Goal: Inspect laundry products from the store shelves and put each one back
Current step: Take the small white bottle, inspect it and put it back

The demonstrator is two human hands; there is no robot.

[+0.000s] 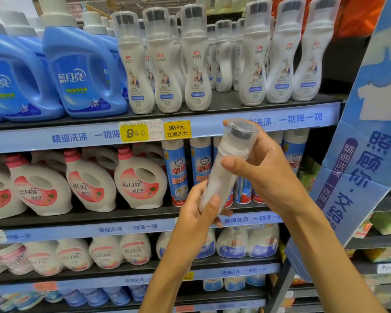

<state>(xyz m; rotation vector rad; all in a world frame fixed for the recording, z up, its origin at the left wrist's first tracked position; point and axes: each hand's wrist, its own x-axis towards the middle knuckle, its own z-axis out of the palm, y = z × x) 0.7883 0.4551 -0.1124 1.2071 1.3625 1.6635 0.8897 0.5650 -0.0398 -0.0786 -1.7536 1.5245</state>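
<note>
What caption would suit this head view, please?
Both hands, left hand and right hand, hold a white bottle before the laundry shelves.

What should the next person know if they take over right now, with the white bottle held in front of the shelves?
Left hand: grips the lower end of the white bottle.
Right hand: holds its upper part, thumb just below the clear cap.
The bottle is tilted, cap up, in front of the middle shelves, off any shelf.
Its kind stands on the top shelf; there is a gap in that front row, above and slightly left of the held bottle.
Done: one bottle taken down, inspection under way.
Left: finish looking, stand it upright in the gap, then go on to other products.
</note>
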